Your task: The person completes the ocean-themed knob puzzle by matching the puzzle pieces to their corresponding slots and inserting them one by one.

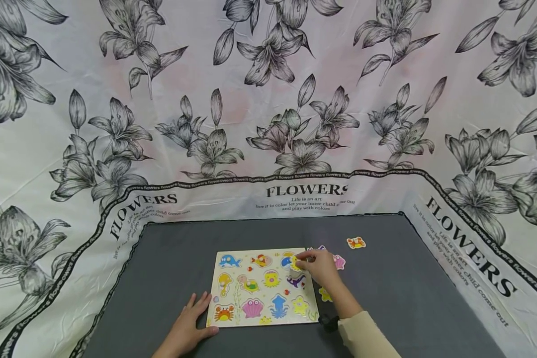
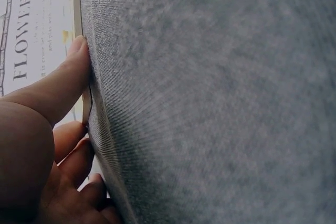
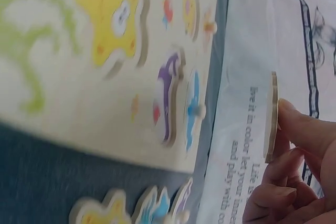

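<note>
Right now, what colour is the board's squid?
The squid is blue, clearest in the head view.

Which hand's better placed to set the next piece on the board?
Right hand, likely: it pinches a yellow piece over the far right of the board. The left hand rests at the near left corner, better for steadying.

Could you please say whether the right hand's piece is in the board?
Out: in the right wrist view, fingers hold the piece off the board.
</note>
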`<state>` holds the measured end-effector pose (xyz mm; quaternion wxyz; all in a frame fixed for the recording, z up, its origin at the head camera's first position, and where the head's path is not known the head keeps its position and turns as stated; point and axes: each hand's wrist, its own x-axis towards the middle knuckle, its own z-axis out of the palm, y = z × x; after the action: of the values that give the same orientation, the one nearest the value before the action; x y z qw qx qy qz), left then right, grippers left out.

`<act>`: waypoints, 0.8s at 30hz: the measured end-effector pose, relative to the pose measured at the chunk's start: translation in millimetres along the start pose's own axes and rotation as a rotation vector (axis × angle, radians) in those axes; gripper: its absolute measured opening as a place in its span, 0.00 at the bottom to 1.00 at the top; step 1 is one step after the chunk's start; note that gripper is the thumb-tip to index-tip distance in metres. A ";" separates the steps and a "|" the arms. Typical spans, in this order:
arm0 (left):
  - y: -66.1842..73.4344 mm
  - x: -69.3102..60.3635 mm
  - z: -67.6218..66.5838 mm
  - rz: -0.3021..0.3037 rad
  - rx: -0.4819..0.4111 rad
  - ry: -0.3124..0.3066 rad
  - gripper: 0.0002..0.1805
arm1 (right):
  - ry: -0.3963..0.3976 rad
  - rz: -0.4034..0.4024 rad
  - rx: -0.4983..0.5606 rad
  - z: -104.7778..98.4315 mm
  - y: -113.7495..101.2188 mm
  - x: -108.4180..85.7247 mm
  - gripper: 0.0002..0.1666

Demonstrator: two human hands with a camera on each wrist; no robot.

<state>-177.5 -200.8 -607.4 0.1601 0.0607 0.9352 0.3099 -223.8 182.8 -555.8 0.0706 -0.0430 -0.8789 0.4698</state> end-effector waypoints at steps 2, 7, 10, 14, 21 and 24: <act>0.3 0.6 0.5 0.005 0.003 0.003 0.57 | -0.013 -0.015 -0.004 3.8 -4.5 0.7 0.06; -0.6 -0.3 0.7 0.007 0.008 0.017 0.56 | -0.064 -0.056 -0.007 18.7 -11.1 3.1 0.06; -1.2 -1.6 0.1 0.007 0.011 0.023 0.56 | -0.103 -0.081 -0.005 28.4 -13.0 3.8 0.06; -1.9 -2.5 -0.2 0.007 0.010 0.022 0.56 | -0.149 -0.083 -0.008 38.8 -15.9 3.4 0.06; -0.7 -2.4 -0.4 0.007 0.006 0.021 0.56 | -0.195 -0.078 -0.032 52.0 -14.9 3.0 0.05; -0.4 -2.7 -0.3 0.007 0.003 0.021 0.56 | -0.212 -0.051 -0.040 57.7 -13.3 2.7 0.04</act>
<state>-175.1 -201.8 -606.7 0.1491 0.0607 0.9371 0.3097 -236.1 128.5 -576.1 -0.0120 0.0280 -0.8915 0.4520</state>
